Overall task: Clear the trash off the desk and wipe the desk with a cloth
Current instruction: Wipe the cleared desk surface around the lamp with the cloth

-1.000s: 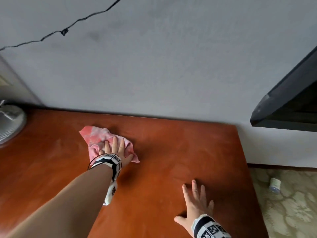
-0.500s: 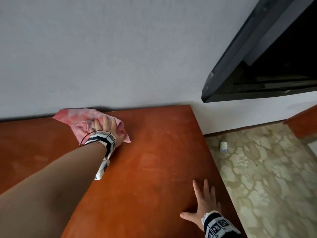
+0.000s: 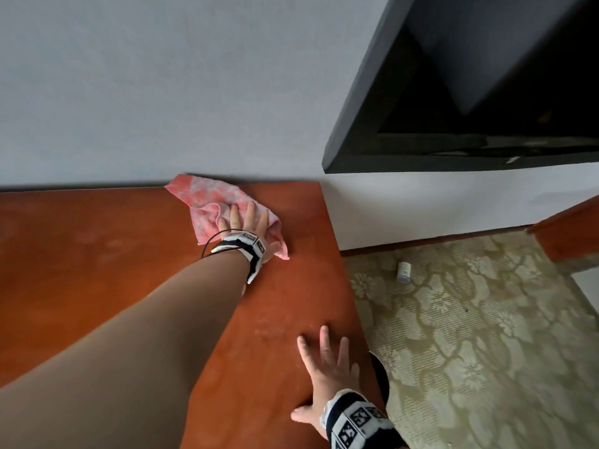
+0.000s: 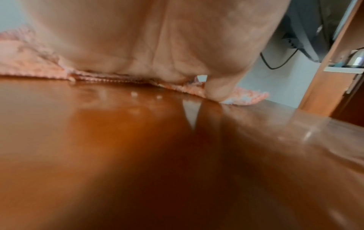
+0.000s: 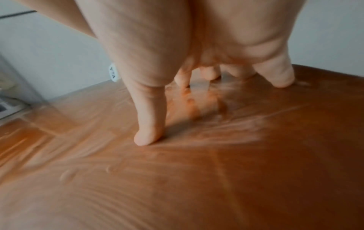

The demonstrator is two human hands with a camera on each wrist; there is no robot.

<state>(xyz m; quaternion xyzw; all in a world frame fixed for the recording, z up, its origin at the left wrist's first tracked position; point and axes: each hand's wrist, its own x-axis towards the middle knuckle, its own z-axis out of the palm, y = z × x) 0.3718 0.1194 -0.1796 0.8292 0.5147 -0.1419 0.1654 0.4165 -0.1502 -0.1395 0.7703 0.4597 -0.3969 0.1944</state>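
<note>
**Left hand flat on the pink cloth near the desk's far right corner**

The left hand lies flat with straight fingers on a crumpled pink-and-white terry cloth, pressing it onto the glossy reddish-brown wooden desk; it does not grasp the cloth. In the left wrist view the palm sits on the cloth's edge. The cloth lies in the upper middle of the head view, its far corner touching the pale grey wall, near the desk's right edge.

The right hand rests released at the lower right of the head view, fingers spread and straight, fingertips touching the bare desk near its right edge. Both wrists carry bands printed with black-and-white square marker patterns; no words can be read on them.

Further out, a black flat screen hangs on the wall at upper right. Below it, on the patterned beige floor covering, lies a small white cylindrical container; its label is too small to read.
</note>
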